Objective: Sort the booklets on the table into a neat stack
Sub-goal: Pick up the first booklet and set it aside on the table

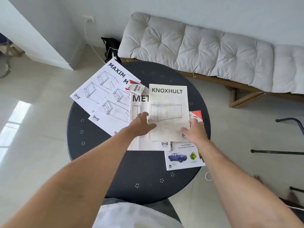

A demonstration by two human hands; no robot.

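Several booklets lie spread on a round dark table (92, 145). The KNOXHULT booklet (168, 111) lies on top in the middle. My left hand (141, 125) touches its left edge, thumb on the page. My right hand (194, 130) rests on its lower right corner, fingers spread. Under it lies a booklet marked MET (139, 102). Two MAXIM booklets (102, 89) overlap at the left, one hanging past the table's edge. A colourful book with a blue truck (182, 157) lies at the right, partly under the KNOXHULT booklet.
A small red and white box marked VESS (134, 87) sits on the booklets at the back. A cushioned wooden bench (205, 46) stands behind the table. A black bag (111, 46) and a white cable (92, 45) lie on the floor. Black metal chair legs (279, 151) stand at right.
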